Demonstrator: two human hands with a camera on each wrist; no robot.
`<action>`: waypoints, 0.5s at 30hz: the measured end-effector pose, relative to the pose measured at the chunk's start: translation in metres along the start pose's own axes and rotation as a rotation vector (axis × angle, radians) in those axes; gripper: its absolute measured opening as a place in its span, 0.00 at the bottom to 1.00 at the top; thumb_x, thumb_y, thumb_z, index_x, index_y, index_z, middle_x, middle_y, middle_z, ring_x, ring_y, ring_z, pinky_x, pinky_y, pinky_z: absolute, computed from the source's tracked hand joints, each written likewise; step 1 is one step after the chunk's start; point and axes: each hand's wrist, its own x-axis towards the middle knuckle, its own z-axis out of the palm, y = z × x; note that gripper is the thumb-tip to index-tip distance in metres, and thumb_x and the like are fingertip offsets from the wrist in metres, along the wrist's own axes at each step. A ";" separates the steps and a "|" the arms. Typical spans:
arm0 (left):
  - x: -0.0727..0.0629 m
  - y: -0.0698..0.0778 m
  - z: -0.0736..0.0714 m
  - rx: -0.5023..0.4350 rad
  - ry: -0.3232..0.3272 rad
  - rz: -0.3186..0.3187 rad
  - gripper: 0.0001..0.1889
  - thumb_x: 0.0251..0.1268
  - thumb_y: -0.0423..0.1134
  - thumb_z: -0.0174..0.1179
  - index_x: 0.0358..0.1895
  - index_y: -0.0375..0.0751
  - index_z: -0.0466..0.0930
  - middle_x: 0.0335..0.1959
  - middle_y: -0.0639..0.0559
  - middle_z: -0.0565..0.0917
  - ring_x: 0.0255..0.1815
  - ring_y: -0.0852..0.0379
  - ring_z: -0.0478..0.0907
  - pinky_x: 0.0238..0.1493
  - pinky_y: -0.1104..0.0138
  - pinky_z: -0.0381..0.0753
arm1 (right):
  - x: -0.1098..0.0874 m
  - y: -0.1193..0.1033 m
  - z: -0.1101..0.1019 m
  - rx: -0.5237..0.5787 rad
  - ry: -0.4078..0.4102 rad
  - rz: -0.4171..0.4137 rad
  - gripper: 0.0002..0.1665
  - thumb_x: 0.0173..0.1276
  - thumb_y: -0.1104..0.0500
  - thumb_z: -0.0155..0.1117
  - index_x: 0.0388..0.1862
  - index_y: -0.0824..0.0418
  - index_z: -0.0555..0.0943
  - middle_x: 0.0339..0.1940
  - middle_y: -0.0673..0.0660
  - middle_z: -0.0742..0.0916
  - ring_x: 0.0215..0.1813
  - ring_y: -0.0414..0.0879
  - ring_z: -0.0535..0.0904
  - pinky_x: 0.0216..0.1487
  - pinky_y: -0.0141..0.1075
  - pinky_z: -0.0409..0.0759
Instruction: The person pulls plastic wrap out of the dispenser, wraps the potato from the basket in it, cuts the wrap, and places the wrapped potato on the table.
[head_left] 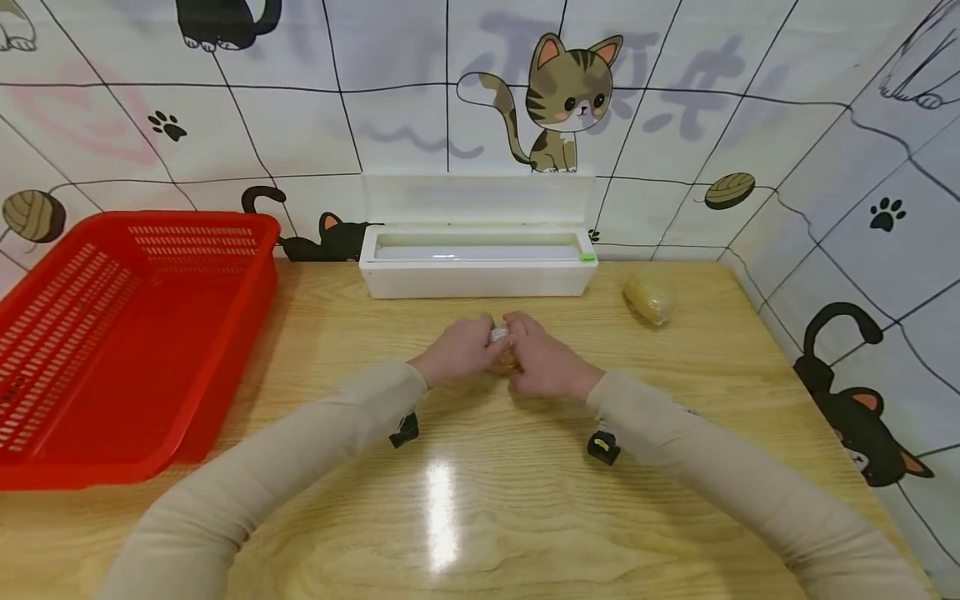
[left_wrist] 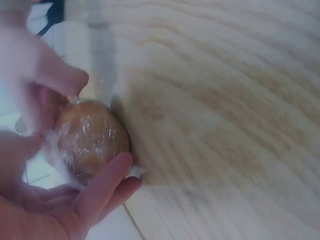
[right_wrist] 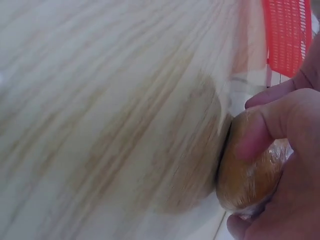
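Note:
A round, golden-brown item wrapped in clear film [left_wrist: 92, 140] is between the two hands, close over the wooden table [head_left: 337, 533]. My left hand [head_left: 461, 348] holds it from the left, fingers curled under its side in the left wrist view. From the other side my right hand [head_left: 547, 360] grips it, with the thumb [right_wrist: 255, 137] pressed on the brown surface in the right wrist view. Shiny, wrinkled film covers the item. In the head view the hands hide most of it.
Behind the hands stands a long white box [head_left: 480, 279], its lid [head_left: 480, 198] raised. A yellowish film-wrapped item [head_left: 648, 297] lies at the back right. The large red basket [head_left: 225, 367] takes up the left side. A cat-patterned wall covering [head_left: 405, 125] borders the table.

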 end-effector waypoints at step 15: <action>0.001 -0.005 0.001 0.481 -0.070 0.210 0.17 0.75 0.35 0.51 0.56 0.23 0.71 0.39 0.38 0.82 0.40 0.46 0.81 0.41 0.62 0.81 | 0.013 0.009 -0.006 0.202 -0.059 -0.054 0.46 0.47 0.69 0.69 0.64 0.78 0.59 0.60 0.73 0.69 0.61 0.62 0.68 0.65 0.51 0.64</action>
